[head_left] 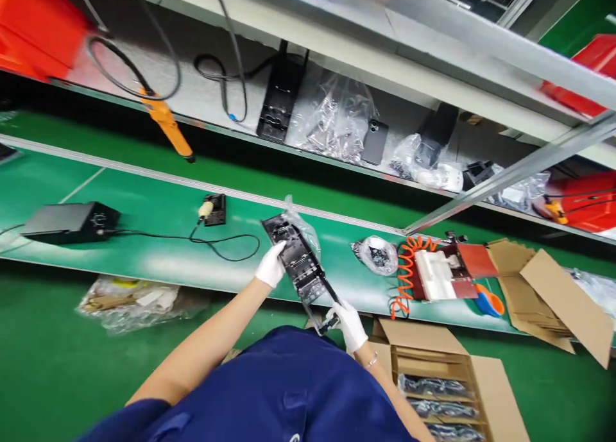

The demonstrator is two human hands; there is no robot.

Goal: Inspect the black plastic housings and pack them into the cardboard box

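Between my two gloved hands I hold a long black plastic housing [299, 262], tilted over the front part of the green bench. My left hand [272, 265] wears a white glove and grips the housing's upper left edge. Low on its right side, by a narrow arm of the housing, my right hand [347, 323] is closed around the end, where a small dark part shows near the fingers. A clear plastic bag [305, 227] lies just behind the housing's upper end.
The green bench [158, 198] bears a soldering station [72, 222], an iron stand [215, 210], a bagged part [378, 255], a coiled orange hose [409, 269] and cardboard sheets [529, 294]. An orange screwdriver [166, 124] hangs from the shelf. An open carton [495, 397] stands at lower right.
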